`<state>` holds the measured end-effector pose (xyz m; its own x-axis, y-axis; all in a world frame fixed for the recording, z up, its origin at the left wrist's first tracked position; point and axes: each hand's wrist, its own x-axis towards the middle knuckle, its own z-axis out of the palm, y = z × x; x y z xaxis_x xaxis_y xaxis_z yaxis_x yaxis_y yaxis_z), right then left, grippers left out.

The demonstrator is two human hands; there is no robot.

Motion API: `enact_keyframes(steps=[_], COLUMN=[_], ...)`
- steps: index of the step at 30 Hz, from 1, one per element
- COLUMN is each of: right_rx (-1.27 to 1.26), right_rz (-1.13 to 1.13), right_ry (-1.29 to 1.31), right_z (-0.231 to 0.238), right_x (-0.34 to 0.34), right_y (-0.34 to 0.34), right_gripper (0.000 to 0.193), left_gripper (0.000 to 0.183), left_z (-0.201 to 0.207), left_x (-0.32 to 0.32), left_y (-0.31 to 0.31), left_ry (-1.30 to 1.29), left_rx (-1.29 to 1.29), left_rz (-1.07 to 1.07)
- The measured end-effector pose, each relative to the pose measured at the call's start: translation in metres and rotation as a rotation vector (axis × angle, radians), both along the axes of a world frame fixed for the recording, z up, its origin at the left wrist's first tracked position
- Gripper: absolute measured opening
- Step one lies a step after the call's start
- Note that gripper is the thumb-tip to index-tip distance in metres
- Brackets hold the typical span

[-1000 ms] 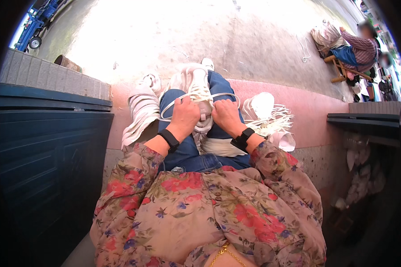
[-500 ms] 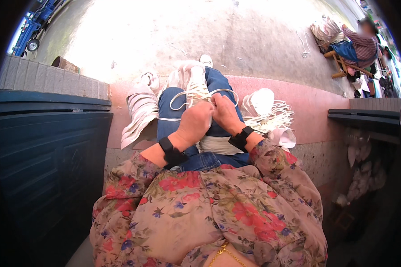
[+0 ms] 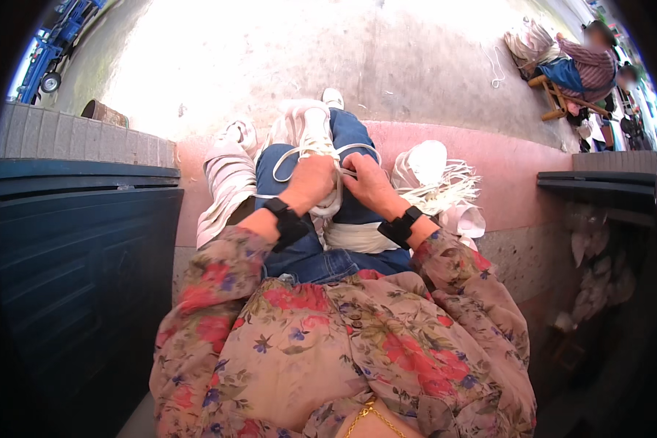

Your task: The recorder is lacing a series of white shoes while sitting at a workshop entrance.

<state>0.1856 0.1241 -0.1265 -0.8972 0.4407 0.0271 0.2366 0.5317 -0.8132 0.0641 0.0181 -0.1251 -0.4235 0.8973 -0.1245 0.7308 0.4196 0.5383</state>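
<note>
Between my knees lies a white shoe upper (image 3: 316, 135) with a white shoelace (image 3: 283, 163) threaded through it, its loose loops standing out to both sides. My left hand (image 3: 312, 181) is closed over the near part of the upper, its fingertips mostly hidden behind the back of the hand. Just right of it, my right hand (image 3: 367, 181) has its thumb and fingers pinched together on the lace beside the eyelets. More white uppers are nested in a row beyond my hands.
A stack of white uppers (image 3: 223, 179) leans by my left leg. By my right leg sits a bundle of white laces (image 3: 445, 186). Blue door panels (image 3: 80, 292) stand at the left. A person (image 3: 588, 69) sits on a wooden chair at far right beside a pile of uppers (image 3: 531, 45).
My left hand has shifted slightly up and left, away from my right hand, uncovering the upper's near rim. The right hand stays close to the lace, and the loops have moved a little left.
</note>
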Motion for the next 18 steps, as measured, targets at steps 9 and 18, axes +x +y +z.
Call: enact_keyframes(steps=[9, 18], right_rx=[0.291, 0.579], right_rz=[0.329, 0.647], right_ry=[-0.159, -0.284], right_z=[0.012, 0.017], right_x=[0.051, 0.052], right_y=[0.002, -0.022], right_gripper=[0.008, 0.009], left_gripper=[0.014, 0.023], left_z=[0.051, 0.027], left_x=[-0.052, -0.089], left_y=[0.036, 0.034], left_ry=[0.068, -0.104], left_rx=[0.236, -0.139], left_rz=[0.085, 0.091])
